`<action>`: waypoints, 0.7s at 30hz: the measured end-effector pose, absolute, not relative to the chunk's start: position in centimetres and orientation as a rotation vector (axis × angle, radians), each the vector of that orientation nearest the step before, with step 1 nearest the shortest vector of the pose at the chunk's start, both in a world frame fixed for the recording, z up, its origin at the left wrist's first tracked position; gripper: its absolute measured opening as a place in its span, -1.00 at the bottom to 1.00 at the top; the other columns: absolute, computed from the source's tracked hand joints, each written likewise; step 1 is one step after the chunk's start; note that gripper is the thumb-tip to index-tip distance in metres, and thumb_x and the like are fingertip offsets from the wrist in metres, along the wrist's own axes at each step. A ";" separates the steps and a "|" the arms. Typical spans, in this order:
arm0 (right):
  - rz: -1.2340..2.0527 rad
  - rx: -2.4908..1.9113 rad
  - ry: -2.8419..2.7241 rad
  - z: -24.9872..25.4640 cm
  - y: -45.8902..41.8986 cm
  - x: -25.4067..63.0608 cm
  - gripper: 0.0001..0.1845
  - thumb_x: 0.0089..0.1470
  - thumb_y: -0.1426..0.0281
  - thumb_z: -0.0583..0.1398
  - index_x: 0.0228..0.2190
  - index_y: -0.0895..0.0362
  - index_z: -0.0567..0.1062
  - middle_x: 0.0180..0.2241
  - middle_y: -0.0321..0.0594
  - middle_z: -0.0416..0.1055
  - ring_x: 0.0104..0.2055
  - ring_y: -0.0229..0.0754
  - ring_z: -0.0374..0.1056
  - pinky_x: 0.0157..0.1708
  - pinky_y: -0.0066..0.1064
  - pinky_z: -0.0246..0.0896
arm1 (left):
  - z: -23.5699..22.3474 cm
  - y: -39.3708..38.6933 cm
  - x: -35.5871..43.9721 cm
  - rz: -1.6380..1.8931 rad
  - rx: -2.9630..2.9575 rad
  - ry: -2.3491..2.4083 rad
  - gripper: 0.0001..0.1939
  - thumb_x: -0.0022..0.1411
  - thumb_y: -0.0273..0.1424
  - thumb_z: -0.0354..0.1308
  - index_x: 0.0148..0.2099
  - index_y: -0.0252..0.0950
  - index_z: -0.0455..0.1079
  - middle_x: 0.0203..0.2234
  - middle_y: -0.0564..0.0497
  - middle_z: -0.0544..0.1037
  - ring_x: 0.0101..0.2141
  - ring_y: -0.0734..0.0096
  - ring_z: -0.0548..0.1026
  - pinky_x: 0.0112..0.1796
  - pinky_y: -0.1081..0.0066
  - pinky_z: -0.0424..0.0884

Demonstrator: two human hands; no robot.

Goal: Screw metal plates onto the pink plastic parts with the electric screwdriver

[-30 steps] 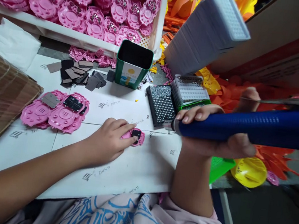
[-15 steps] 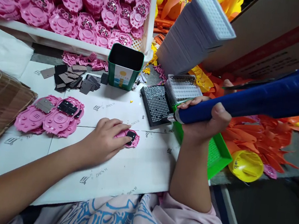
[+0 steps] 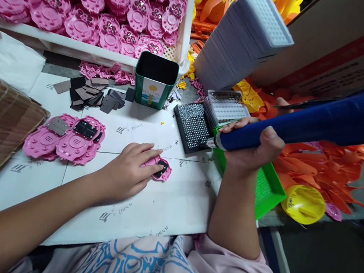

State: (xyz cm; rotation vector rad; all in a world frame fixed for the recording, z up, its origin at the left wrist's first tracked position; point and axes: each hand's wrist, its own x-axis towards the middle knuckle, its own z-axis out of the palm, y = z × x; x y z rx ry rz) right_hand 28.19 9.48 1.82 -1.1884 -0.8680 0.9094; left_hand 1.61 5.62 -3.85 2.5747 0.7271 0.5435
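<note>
My left hand (image 3: 133, 168) lies over a small pink plastic casing (image 3: 164, 176) on the white sheet, fingers holding it down and covering much of it. A black plate (image 3: 162, 168) sits on that casing, partly under my fingertips. My right hand (image 3: 257, 145) is wrapped round a thick blue electric screwdriver (image 3: 289, 127), held slanting. The driver's metal tip is at the near right edge of a black screw tray (image 3: 192, 126) filled with rows of small screws; whether it touches a screw I cannot tell.
Pink casings with plates (image 3: 75, 141) lie left, below loose dark plates (image 3: 87, 94). A green tin (image 3: 154, 91) stands behind. Beyond are a white crate (image 3: 112, 59) of pink parts and a tall stack of white trays (image 3: 236, 41). A green basket (image 3: 270, 200) sits right, beside orange pieces.
The whole view has shifted slightly. Both hands stay about where they were, the left on the pink casing and the right with the electric screwdriver at the screw tray.
</note>
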 end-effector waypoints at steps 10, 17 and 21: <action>0.721 -0.908 -0.896 3.2 9.2 27.7 -0.46 -0.28 0.14 0.17 -0.16 0.00 0.43 -0.70 -0.47 0.34 -0.72 -0.29 0.24 -0.67 -0.40 0.29 | -4.2 5.7 1.7 0.569 2.664 0.714 -0.71 0.38 -0.45 0.01 0.02 -0.26 0.51 0.09 -0.24 0.49 0.05 -0.05 0.38 -0.03 0.00 0.35; 1.119 -0.590 -1.092 3.2 7.0 24.9 -0.62 -0.13 0.16 0.27 -0.19 -0.09 0.50 -0.55 -0.36 0.47 -0.60 -0.20 0.39 -0.55 -0.29 0.42 | -4.3 5.7 1.9 0.548 2.680 0.719 -0.70 0.41 -0.42 -0.02 0.01 -0.24 0.53 0.08 -0.26 0.50 0.01 -0.05 0.39 -0.08 0.00 0.30; 1.241 -0.529 -1.141 2.1 6.3 23.3 -0.54 -0.09 0.20 0.30 -0.08 -0.16 0.47 -0.47 -0.34 0.51 -0.51 -0.17 0.44 -0.45 -0.25 0.42 | -4.3 5.6 2.0 0.520 2.671 0.721 -0.70 0.41 -0.41 -0.01 0.01 -0.21 0.53 0.08 -0.24 0.49 0.02 -0.05 0.38 -0.08 0.01 0.27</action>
